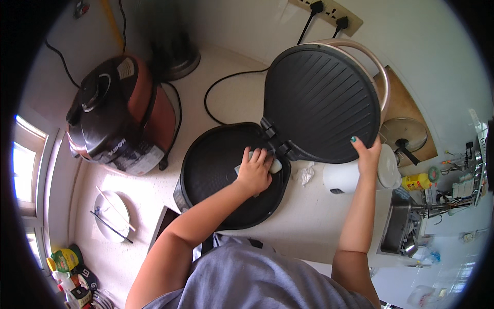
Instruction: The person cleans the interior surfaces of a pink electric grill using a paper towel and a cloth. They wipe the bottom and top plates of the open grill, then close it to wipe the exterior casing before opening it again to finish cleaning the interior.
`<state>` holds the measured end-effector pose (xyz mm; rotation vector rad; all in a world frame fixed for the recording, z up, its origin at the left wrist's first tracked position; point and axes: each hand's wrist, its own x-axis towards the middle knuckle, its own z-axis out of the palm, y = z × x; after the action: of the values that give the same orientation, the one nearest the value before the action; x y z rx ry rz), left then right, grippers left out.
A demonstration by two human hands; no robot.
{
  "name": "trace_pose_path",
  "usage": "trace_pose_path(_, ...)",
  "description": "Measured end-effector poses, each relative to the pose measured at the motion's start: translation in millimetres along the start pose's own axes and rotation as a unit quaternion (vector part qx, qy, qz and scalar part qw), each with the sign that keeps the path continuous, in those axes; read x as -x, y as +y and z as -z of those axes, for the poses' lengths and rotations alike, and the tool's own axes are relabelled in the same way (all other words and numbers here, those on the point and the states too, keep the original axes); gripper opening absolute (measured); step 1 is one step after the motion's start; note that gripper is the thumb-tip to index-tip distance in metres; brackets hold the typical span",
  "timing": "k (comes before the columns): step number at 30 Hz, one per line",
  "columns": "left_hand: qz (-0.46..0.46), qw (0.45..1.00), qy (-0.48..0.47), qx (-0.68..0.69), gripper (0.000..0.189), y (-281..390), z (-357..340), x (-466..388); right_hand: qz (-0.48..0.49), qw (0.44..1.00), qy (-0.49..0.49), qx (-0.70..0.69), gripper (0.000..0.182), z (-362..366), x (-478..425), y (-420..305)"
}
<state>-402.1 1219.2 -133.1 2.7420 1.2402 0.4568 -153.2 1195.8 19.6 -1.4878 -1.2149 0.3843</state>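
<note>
An electric griddle with two round dark plates stands unfolded on the white counter. My left hand (255, 172) presses a pale, folded cloth or tissue (275, 166) against its lower plate (208, 170), near the hinge. The ridged upper plate (320, 104) is tilted up to the right, and my right hand (368, 154) grips its lower right rim, thumb on the inner side. A crumpled white tissue (306, 174) lies right of the lower plate, beside a white lidded container (341, 177).
At the left stands a multicooker (123, 116) with its cord nearby. A plate with chopsticks (112, 220) lies below it, near bottles (65, 259) at the lower left. A glass lid (405, 133) rests against a board at the right, above the sink (395, 224).
</note>
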Motion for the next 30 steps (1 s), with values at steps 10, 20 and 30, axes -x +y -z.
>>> trace_pose_path(10,0.175,0.979,0.080,-0.066,0.045,-45,5,1,-0.025,0.999,-0.030,-0.031,0.046,-7,15,-20)
trace_pose_path(20,0.122,0.983,0.109,0.084,0.033,-48,10,10,-0.014,0.999,0.029,0.003,0.039,1,41,-29)
trace_pose_path(30,0.200,0.969,0.125,-0.074,0.031,-11,19,64,-0.040,0.999,-0.004,0.011,0.043,32,104,-48)
